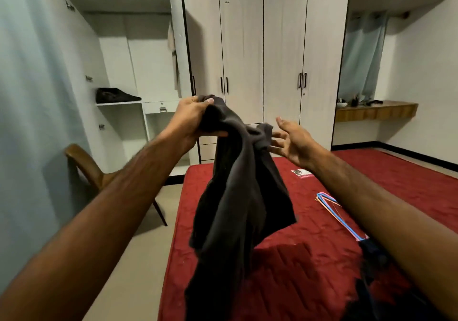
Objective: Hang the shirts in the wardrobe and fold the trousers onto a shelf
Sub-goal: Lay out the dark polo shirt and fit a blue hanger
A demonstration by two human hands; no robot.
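From the head view, the left hand sat just left of centre, fingers and thumb curled tight round a bunched corner of the dark garment. Whether shirt or trousers, the folds did not tell. The cloth hung down from that grip through the middle of the frame, draping toward the lower centre, above the red mattress and clear of it as far as could be seen.

Over at centre right, the right hand was held palm inward, fingers spread and straight, the fingertips right at a raised knot of the same garment. Touching or just short of it could not be told; nothing was pinched there.

On the mattress at right lay a small bunch of hangers, pink and blue, flat and partly hidden by the right forearm. Lower right, more dark clothing lay heaped beside that arm, its shape unclear.

Upper left showed the open wardrobe, its door swung wide. A folded dark garment rested on the shelf there, at mid-left. The closed wardrobe doors filled the upper centre. A wooden chair stood at left beside the mattress, and a wooden ledge with small items sat at upper right.
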